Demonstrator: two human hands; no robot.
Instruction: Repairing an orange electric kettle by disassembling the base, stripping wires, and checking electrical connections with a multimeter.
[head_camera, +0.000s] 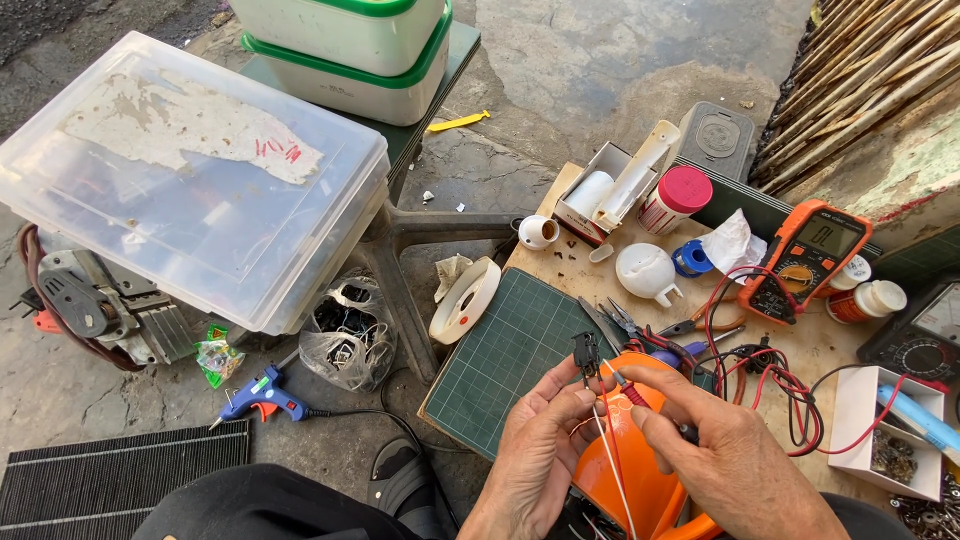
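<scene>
**Colours around the hands**

An orange shell (640, 480) is glowing under both hands. A small black part (585, 353) with red and white wires (612, 460) is showing at the fingertips. Beyond them, a dark green mat (510, 355) is showing a pale grid, and an orange-and-grey meter (806, 260) is trailing red leads.

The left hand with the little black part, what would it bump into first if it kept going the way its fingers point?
Probably the pliers, just past the small black part that the left hand pinches; depth is hard to judge.

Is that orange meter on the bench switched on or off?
On: the orange multimeter has digits showing on its screen, and its red and black leads trail across the bench.
</scene>
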